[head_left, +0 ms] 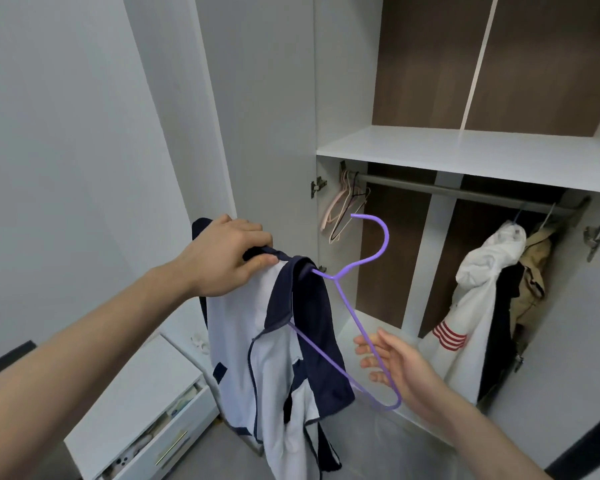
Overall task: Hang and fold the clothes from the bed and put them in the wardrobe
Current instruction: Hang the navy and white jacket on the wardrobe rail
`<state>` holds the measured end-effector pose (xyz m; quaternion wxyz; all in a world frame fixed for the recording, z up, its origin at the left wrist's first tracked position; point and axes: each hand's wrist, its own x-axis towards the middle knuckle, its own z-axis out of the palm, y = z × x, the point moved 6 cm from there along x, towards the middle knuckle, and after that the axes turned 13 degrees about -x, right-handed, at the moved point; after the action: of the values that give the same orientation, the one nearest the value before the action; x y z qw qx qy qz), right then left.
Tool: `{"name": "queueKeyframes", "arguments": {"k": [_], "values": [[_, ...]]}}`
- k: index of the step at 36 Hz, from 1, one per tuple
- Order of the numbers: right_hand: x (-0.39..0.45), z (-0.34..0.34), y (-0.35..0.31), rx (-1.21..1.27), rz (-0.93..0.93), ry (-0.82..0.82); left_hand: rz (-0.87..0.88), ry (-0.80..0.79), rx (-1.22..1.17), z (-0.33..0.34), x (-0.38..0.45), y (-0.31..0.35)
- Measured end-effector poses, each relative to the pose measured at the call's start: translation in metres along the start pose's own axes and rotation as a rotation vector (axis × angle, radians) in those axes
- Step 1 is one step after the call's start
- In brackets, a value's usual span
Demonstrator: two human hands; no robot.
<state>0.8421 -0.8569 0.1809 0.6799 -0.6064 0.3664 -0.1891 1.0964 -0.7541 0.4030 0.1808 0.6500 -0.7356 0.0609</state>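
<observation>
The left hand (227, 252) grips the dark collar of a white and navy shirt (278, 341), which hangs at the centre of the view, half on a purple hanger (357, 327). One arm of the hanger sits inside the shirt; the other arm and the hook stick out bare toward 3 o'clock, the hook pointing up at 1 o'clock. The right hand (395, 363), at 4 o'clock of the shirt, has its fingers loosely spread behind the hanger's bare arm; I cannot tell whether they touch it. Beyond, the wardrobe (465, 147) stands open. Its rail (465, 194) runs under a white shelf. At the rail's left end, 12 o'clock of the hook, hang some bare hangers (343, 206), pink and dark. At the right end, 3 o'clock of the hands, hang a white jacket (478, 282) with red stripes, a dark garment and a tan one (534, 271). At 7 o'clock a white drawer unit (136, 393) stands with a drawer partly open.
</observation>
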Motion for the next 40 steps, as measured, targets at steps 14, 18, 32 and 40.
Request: {"name": "queueKeyframes", "arguments": {"k": [14,18,32,40], "values": [[0.032,0.046,0.033,-0.321,0.148,-0.320,0.079,0.039,-0.054,-0.025,0.001,0.010],[0.052,0.042,0.029,-0.491,0.094,-0.234,0.077,0.021,-0.066,-0.035,-0.012,0.003],[0.008,-0.030,-0.184,-0.247,-0.314,0.305,-0.357,-0.075,0.016,0.026,-0.071,-0.088],[-0.060,0.085,-0.198,-0.407,-0.411,-0.173,-0.563,0.001,-0.380,0.040,-0.054,-0.090]]}}
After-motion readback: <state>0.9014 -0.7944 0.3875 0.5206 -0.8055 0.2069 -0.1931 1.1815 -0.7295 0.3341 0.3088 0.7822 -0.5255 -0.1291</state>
